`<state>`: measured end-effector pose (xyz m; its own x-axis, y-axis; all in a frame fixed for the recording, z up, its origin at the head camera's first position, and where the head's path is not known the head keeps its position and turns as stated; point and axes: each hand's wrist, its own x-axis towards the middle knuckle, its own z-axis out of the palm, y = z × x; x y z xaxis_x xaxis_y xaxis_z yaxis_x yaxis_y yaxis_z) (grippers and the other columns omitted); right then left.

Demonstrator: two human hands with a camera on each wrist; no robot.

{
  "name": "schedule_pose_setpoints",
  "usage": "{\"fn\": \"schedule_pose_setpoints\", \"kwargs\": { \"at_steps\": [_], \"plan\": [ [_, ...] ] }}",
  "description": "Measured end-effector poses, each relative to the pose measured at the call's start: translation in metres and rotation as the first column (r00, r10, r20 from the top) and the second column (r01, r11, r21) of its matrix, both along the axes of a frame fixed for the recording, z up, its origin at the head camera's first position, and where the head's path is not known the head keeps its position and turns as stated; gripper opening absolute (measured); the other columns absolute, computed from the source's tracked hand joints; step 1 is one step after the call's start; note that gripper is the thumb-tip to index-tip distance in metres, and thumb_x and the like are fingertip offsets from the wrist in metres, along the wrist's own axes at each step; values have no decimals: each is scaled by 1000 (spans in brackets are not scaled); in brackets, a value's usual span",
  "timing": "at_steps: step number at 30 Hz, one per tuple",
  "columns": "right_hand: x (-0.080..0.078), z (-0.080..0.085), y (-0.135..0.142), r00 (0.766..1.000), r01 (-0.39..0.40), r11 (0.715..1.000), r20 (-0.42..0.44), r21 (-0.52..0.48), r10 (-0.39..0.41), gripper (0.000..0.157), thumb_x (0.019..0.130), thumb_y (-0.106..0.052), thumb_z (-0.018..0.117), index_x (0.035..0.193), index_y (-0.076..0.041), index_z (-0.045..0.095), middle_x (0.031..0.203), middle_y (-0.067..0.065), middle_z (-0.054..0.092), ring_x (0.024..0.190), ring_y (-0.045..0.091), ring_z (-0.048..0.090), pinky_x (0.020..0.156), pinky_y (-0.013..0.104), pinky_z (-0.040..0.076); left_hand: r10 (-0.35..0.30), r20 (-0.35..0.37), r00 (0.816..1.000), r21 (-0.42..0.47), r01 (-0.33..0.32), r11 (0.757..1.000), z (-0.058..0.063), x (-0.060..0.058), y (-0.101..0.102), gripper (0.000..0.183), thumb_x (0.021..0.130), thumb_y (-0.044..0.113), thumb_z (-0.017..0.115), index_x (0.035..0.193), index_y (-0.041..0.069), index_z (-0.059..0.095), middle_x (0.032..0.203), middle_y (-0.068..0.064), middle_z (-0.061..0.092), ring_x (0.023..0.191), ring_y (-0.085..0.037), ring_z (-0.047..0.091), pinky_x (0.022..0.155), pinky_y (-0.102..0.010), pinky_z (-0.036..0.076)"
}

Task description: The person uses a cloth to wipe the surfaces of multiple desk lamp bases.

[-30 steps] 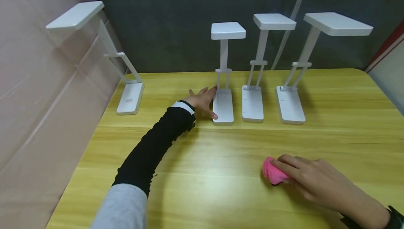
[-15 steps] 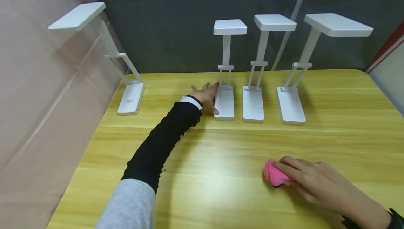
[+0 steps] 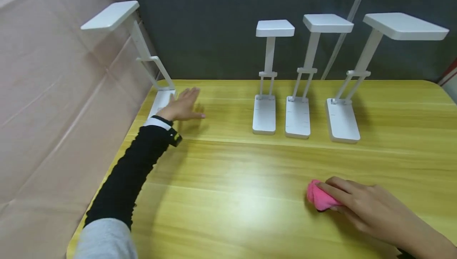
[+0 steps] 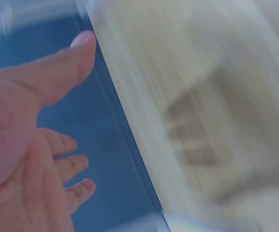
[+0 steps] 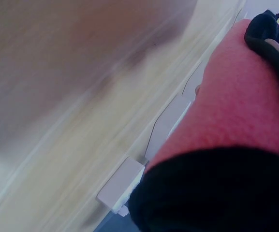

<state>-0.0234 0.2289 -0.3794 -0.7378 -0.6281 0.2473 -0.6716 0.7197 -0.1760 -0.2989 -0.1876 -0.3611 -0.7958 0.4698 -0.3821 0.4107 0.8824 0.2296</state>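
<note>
My left hand (image 3: 182, 106) is over the table beside the leftmost white desk lamp (image 3: 162, 98), fingers spread and holding nothing. It hides part of that lamp's base. In the left wrist view its palm (image 4: 28, 145) and outstretched thumb show clearly. At the front right, my right hand (image 3: 367, 207) grips a bunched pink cloth (image 3: 321, 196) close over the tabletop. The cloth (image 5: 236, 96) fills much of the right wrist view, where black edging shows on it. Three more white desk lamps stand upright in a row: one nearest the middle (image 3: 264, 116), a second (image 3: 298, 118), a third (image 3: 343, 122).
The wood-grain table (image 3: 221, 164) ends at a dark wall covering (image 3: 214, 25) behind the lamps. A pale sheet (image 3: 53, 124) runs along its left side. A thin light strip (image 3: 350, 17) crosses the dark backdrop behind the right-hand lamps.
My left hand first pushed the middle lamp slightly back, then let go and moved left to the leftmost lamp. The head view has swung left. My right hand still grips the pink cloth.
</note>
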Motion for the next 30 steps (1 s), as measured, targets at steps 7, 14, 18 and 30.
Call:
{"fn": "schedule_pose_setpoints", "kwargs": {
  "at_steps": [7, 14, 18, 30],
  "plan": [
    [-1, 0, 0, 1000, 9, 1000, 22, -5, -9, 39, 95, -45, 38, 128, -27, 48, 105, -13, 53, 76, 2, 52, 48, 21, 43, 135, 37, 990, 100, -138, 985, -1, -28, -107, 77, 90, 31, 55, 138, -7, 7, 140, -32, 15, 127, -45, 17, 103, -57, 15],
    [0, -1, -1, 999, 29, 999, 44, 19, -30, 38, 91, -41, 50, 126, -26, 50, 105, -12, 53, 73, 1, 51, 48, 22, 43, 206, 120, 971, 141, -222, 965, -38, -39, -144, 73, 91, 27, 54, 140, -2, 9, 143, -29, 13, 128, -43, 14, 105, -55, 13],
    [1, -4, 0, 998, 33, 999, 52, 21, -34, 38, 90, -41, 52, 125, -26, 51, 106, -11, 54, 72, 0, 50, 48, 22, 44, 173, 91, 981, 128, -184, 975, -49, -42, -152, 72, 92, 28, 52, 139, -1, 6, 143, -29, 10, 127, -46, 12, 104, -56, 14],
    [-1, -6, -10, 993, 58, 997, 104, 44, -62, 59, 73, -22, 71, 126, -29, 48, 107, -14, 52, 74, -3, 49, 51, 23, 45, 152, 70, 986, 108, -159, 981, -44, -21, -140, 71, 92, 31, 52, 140, 0, 9, 146, -24, 7, 130, -47, 2, 105, -58, 6]
  ]
}}
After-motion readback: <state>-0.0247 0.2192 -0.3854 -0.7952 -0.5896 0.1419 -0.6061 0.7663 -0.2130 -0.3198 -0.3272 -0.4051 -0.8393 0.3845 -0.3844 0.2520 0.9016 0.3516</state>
